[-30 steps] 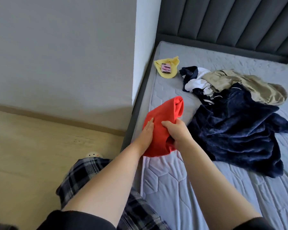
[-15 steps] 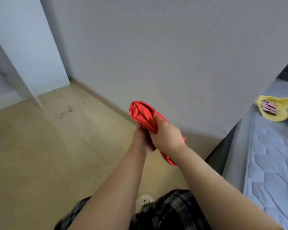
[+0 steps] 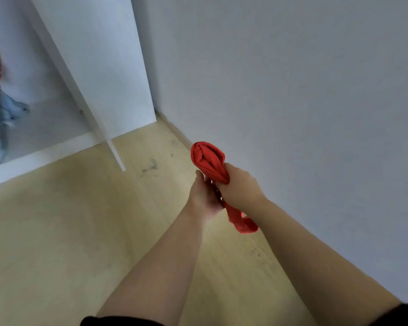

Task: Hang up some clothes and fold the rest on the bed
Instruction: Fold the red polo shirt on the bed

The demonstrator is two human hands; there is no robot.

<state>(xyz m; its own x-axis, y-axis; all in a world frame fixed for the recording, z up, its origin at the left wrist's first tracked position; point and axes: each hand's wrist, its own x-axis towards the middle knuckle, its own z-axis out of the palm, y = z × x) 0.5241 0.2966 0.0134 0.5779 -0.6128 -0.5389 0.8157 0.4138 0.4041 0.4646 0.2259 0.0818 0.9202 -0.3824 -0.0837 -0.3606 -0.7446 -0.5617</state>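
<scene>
The red garment (image 3: 209,162) is soft, matt cloth. At eight o'clock the floor (image 3: 57,231) looks like smooth wood; the wardrobe panel (image 3: 108,67) at eleven is smooth, matt.

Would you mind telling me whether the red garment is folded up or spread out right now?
Folded into a bundle: the red garment shows doubled layers at its upper end, and the right hand grips its middle.

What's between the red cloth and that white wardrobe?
Only bare wooden floor with a few dark smudges separates red cloth from wardrobe, per the head view.
</scene>
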